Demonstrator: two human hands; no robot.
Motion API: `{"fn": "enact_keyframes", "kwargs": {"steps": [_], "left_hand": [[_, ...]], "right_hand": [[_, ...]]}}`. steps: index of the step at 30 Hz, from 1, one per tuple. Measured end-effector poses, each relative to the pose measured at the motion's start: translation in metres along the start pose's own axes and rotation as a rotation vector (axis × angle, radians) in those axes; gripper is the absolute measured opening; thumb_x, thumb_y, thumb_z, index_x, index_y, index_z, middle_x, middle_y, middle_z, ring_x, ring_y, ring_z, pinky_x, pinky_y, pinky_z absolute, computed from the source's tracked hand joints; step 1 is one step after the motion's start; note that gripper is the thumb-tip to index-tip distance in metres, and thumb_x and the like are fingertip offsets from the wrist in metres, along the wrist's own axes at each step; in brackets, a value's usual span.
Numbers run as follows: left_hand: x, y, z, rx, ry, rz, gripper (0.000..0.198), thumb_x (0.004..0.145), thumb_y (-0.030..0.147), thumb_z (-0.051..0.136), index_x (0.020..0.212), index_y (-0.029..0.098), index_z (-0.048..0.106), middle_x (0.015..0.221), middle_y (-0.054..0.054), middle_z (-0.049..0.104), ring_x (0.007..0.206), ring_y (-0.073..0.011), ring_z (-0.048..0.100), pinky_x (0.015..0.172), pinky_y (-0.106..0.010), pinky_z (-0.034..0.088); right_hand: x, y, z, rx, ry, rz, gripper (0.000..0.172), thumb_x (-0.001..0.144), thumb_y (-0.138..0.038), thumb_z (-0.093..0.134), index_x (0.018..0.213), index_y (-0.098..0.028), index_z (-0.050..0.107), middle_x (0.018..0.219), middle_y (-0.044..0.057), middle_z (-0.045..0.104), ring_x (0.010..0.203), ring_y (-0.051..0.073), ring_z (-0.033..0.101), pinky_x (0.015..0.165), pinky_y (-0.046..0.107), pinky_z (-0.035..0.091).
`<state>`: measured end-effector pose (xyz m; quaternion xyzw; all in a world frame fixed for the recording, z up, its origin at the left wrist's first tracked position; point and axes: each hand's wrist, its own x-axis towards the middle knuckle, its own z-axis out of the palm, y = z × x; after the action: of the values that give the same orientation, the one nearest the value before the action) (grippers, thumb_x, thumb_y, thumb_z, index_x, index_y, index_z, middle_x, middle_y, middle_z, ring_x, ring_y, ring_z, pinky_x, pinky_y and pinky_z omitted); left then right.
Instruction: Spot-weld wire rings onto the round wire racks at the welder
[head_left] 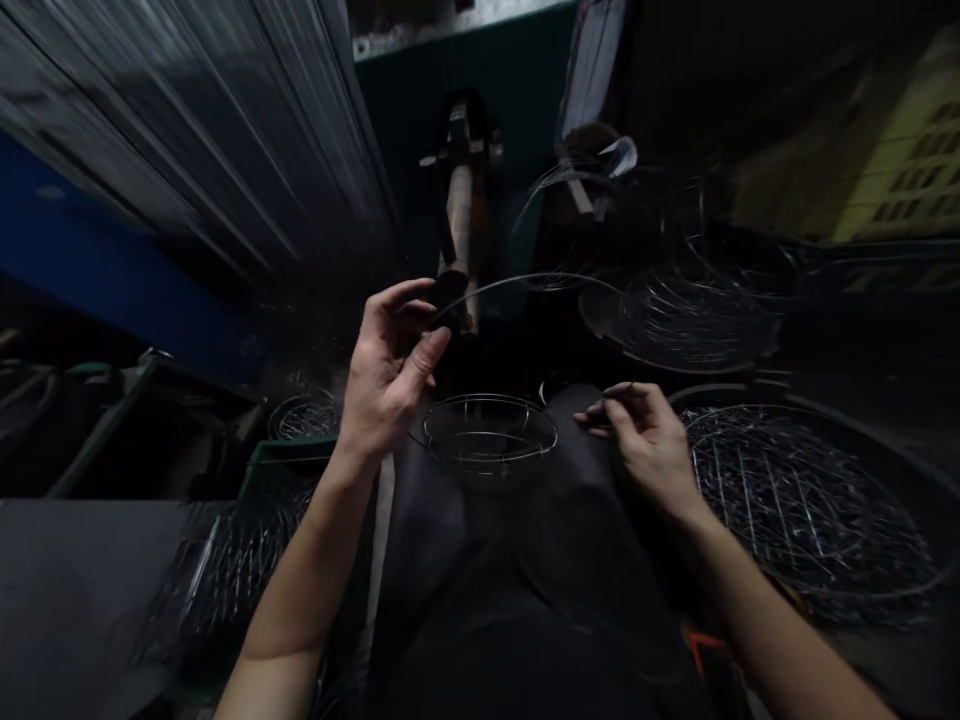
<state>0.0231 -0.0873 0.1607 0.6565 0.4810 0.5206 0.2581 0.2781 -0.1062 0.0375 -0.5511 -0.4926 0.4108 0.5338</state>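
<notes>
My left hand (390,375) is raised in front of me, its fingers pinched on one end of a long curved wire (525,281) that arcs off to the right. Lower down on the right, my right hand (649,435) has its fingers closed on a short thin wire piece (611,393). Between the hands a small round wire frame (487,432) rests on my dark-clothed lap.
A wide round pan (911,480) at my right holds a mesh of wire pieces. Behind it lies a stack of round wire frames (682,320). A wooden-handled stand (461,210) rises ahead. More wire bundles (304,415) sit by a green crate (281,460) at left.
</notes>
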Motion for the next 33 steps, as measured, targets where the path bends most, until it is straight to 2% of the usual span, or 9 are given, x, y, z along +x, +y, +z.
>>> {"fn": "enact_keyframes", "kwargs": {"steps": [3, 6, 9, 12, 15, 19, 24, 29, 33], "left_hand": [[-0.025, -0.016, -0.023, 0.178, -0.079, -0.072, 0.036, 0.089, 0.038, 0.044, 0.120, 0.021, 0.051, 0.073, -0.001, 0.061, 0.056, -0.0080, 0.054, 0.050, -0.016, 0.043], [-0.053, -0.035, -0.033, 0.433, -0.248, -0.132, 0.034, 0.093, 0.035, 0.035, 0.115, 0.020, 0.057, 0.076, -0.001, 0.064, 0.058, -0.0085, 0.057, 0.059, -0.018, 0.045], [-0.074, -0.049, -0.020, 0.604, -0.446, -0.107, 0.033, 0.092, 0.034, 0.038, 0.119, 0.025, 0.055, 0.100, -0.001, 0.067, 0.084, -0.0135, 0.063, 0.075, -0.021, 0.047], [-0.079, -0.061, 0.002, 0.672, -0.572, -0.077, 0.036, 0.092, 0.038, 0.038, 0.124, 0.030, 0.052, 0.104, 0.000, 0.066, 0.092, -0.0151, 0.062, 0.080, -0.023, 0.046], [-0.069, -0.077, 0.006, 0.702, -0.550, -0.038, 0.039, 0.092, 0.038, 0.036, 0.129, 0.032, 0.048, 0.097, 0.000, 0.066, 0.086, -0.0134, 0.061, 0.078, -0.022, 0.046], [-0.053, -0.106, -0.015, 0.758, -0.445, 0.058, 0.041, 0.094, 0.033, 0.033, 0.132, 0.028, 0.045, 0.093, -0.003, 0.064, 0.084, -0.0143, 0.057, 0.078, -0.025, 0.046], [-0.040, -0.139, -0.014, 0.698, -0.576, 0.274, 0.039, 0.092, 0.030, 0.038, 0.130, 0.022, 0.048, 0.122, -0.008, 0.057, 0.111, -0.0198, 0.050, 0.095, -0.037, 0.041], [-0.032, -0.138, 0.000, 0.642, -0.569, 0.240, 0.040, 0.092, 0.029, 0.038, 0.131, 0.024, 0.046, 0.124, -0.008, 0.056, 0.110, -0.0193, 0.051, 0.095, -0.037, 0.042], [-0.041, -0.116, -0.004, 0.571, -0.523, 0.149, 0.037, 0.092, 0.029, 0.037, 0.126, 0.023, 0.052, 0.111, -0.007, 0.063, 0.100, -0.0193, 0.058, 0.089, -0.036, 0.046]], "right_hand": [[-0.027, 0.017, 0.028, 0.106, -0.048, 0.064, 0.028, 0.080, -0.047, 0.056, 0.092, -0.024, 0.045, 0.083, 0.001, 0.061, 0.076, 0.018, 0.067, 0.064, 0.032, 0.057], [-0.043, 0.030, 0.038, 0.061, -0.167, 0.037, 0.024, 0.081, -0.044, 0.056, 0.086, -0.022, 0.047, 0.081, 0.002, 0.062, 0.078, 0.018, 0.066, 0.072, 0.034, 0.055], [-0.047, 0.023, 0.036, -0.114, -0.286, -0.069, 0.020, 0.083, -0.038, 0.055, 0.094, -0.021, 0.053, 0.084, 0.003, 0.063, 0.080, 0.017, 0.064, 0.076, 0.033, 0.052], [-0.044, -0.002, 0.037, -0.295, -0.435, -0.233, 0.026, 0.086, -0.032, 0.052, 0.111, -0.024, 0.054, 0.096, 0.004, 0.064, 0.085, 0.017, 0.062, 0.079, 0.032, 0.050], [-0.034, -0.017, 0.039, -0.366, -0.514, -0.390, 0.026, 0.088, -0.027, 0.048, 0.112, -0.026, 0.058, 0.099, 0.003, 0.066, 0.087, 0.016, 0.063, 0.079, 0.029, 0.050], [-0.010, -0.007, 0.026, -0.368, -0.375, -0.480, 0.021, 0.087, -0.021, 0.048, 0.103, -0.023, 0.062, 0.090, 0.003, 0.066, 0.079, 0.014, 0.062, 0.071, 0.026, 0.050], [0.007, 0.010, 0.018, -0.553, -0.407, -0.589, 0.018, 0.087, -0.020, 0.049, 0.095, -0.021, 0.064, 0.078, 0.004, 0.061, 0.074, 0.015, 0.056, 0.066, 0.027, 0.047], [0.008, 0.014, 0.024, -0.614, -0.392, -0.571, 0.018, 0.089, -0.022, 0.047, 0.097, -0.021, 0.063, 0.077, 0.004, 0.062, 0.074, 0.017, 0.054, 0.069, 0.030, 0.045], [0.001, 0.004, 0.020, -0.503, -0.344, -0.500, 0.017, 0.089, -0.023, 0.048, 0.097, -0.021, 0.062, 0.085, 0.004, 0.065, 0.078, 0.015, 0.060, 0.072, 0.028, 0.048]]}}
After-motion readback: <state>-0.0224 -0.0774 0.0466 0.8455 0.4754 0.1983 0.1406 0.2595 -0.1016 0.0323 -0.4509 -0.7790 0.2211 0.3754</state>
